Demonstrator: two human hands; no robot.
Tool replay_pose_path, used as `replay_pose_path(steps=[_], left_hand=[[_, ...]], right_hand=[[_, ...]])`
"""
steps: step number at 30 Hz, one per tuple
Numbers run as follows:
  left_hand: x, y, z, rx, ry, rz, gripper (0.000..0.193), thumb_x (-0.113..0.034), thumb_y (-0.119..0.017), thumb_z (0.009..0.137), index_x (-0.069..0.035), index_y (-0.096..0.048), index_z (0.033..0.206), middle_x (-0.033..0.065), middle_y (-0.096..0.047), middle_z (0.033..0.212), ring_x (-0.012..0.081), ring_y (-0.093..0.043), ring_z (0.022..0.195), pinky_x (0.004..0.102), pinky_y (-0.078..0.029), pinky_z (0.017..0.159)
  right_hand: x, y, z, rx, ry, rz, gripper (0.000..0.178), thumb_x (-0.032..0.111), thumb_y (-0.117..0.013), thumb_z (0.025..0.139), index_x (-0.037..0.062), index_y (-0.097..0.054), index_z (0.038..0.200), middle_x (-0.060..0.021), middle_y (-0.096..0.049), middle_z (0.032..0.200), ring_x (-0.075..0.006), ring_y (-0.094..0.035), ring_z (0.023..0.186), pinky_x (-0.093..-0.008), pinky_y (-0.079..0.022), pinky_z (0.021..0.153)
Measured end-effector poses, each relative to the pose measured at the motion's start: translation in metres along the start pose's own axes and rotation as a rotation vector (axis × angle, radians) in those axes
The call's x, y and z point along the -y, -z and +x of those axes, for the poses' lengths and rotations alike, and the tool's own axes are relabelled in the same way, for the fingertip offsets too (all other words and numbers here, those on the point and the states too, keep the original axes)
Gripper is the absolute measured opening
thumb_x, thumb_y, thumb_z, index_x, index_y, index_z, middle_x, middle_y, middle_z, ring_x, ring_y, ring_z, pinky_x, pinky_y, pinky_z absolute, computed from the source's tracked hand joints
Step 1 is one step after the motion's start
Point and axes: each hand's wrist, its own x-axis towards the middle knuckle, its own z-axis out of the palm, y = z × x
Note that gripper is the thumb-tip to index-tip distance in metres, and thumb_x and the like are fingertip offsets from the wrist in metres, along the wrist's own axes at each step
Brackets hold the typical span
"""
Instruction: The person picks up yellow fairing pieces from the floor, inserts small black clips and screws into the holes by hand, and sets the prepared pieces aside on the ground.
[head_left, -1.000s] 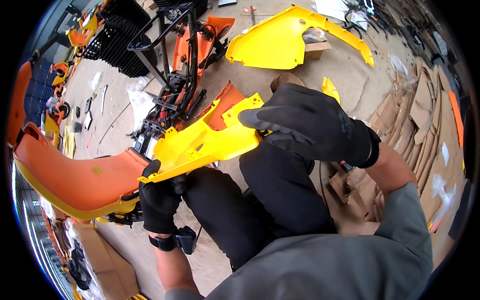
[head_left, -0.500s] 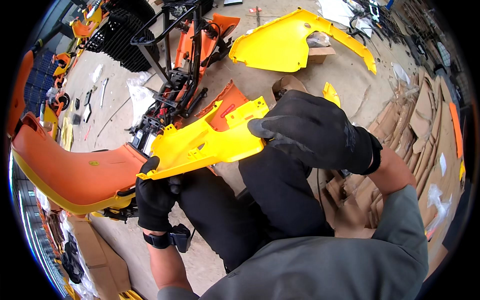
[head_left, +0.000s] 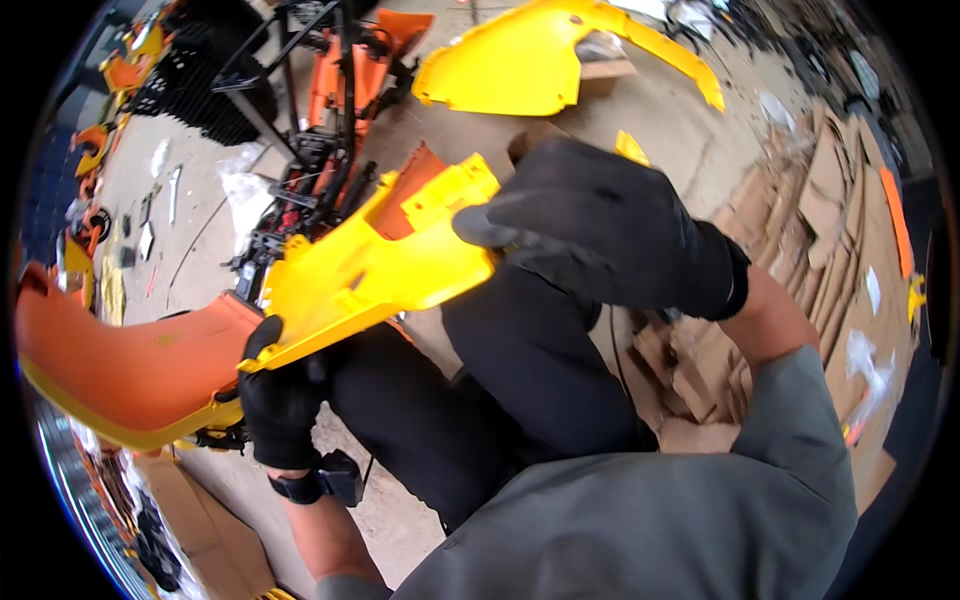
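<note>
A long yellow plastic panel [head_left: 375, 270] with clips and cut-outs lies across the space above my knees, held at both ends. My left hand [head_left: 280, 400], in a black glove, grips its lower left corner. On the right end, my gloved right hand [head_left: 610, 225] pinches the edge, thumb on top; the other fingers are partly hidden behind the panel. An orange plastic piece [head_left: 412, 180] shows just beyond the panel. Close to my left hand is an orange seat-like shell [head_left: 130, 350] with a yellow lower edge.
A black metal vehicle frame [head_left: 330, 130] with orange parts stands ahead. Beyond my right hand lies a larger yellow body panel [head_left: 510, 65]. Flattened cardboard [head_left: 790, 260] is piled at the right. A wrench [head_left: 174, 195] and clear plastic wrap [head_left: 243, 195] lie on the floor at left.
The whole scene has shifted left and slightly up in the view. The yellow panel tilts a little more, its right end higher, with both hands still on it.
</note>
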Motion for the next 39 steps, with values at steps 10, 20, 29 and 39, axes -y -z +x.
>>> replay_pose_path(steps=[10,20,29,39], left_hand=[[0.021,0.025,0.001,-0.173,0.151,-0.190,0.045,-0.005,-0.066,0.084,0.002,-0.050,0.126,0.0143,-0.055,0.121,0.0235,-0.057,0.106,0.0338,-0.049,0.089],[0.021,0.011,0.066,-0.148,0.027,0.121,0.061,-0.017,-0.061,0.086,0.004,-0.038,0.138,0.0089,-0.058,0.113,0.0144,-0.057,0.090,0.0251,-0.045,0.080],[0.053,0.015,0.063,0.090,0.000,0.436,0.058,-0.021,-0.061,0.087,0.003,-0.041,0.136,0.0200,-0.043,0.138,0.0291,-0.049,0.121,0.0367,-0.039,0.103],[0.051,0.017,0.068,0.066,0.178,0.453,0.060,-0.017,-0.061,0.086,-0.003,-0.038,0.140,0.0198,-0.041,0.139,0.0298,-0.048,0.120,0.0392,-0.041,0.101]], right_hand=[[-0.144,0.014,-0.156,-0.306,-1.023,0.288,0.025,0.021,-0.060,0.089,0.0033,-0.064,0.105,-0.0021,-0.067,0.087,-0.0081,-0.059,0.070,-0.0235,-0.048,0.064],[-0.242,-0.111,-0.342,0.139,-1.195,-0.304,0.023,0.026,-0.053,0.085,0.0079,-0.066,0.083,-0.0161,-0.066,0.084,-0.0347,-0.063,0.082,-0.0446,-0.049,0.075],[-0.285,-0.138,-0.362,0.213,-1.341,-0.543,0.016,0.020,-0.055,0.082,0.0081,-0.066,0.082,-0.0171,-0.066,0.081,-0.0339,-0.064,0.080,-0.0470,-0.049,0.074],[-0.314,-0.148,-0.366,0.404,-1.513,-0.772,0.023,0.025,-0.056,0.084,0.0113,-0.065,0.100,-0.0136,-0.063,0.100,-0.0337,-0.059,0.096,-0.0442,-0.048,0.083]])
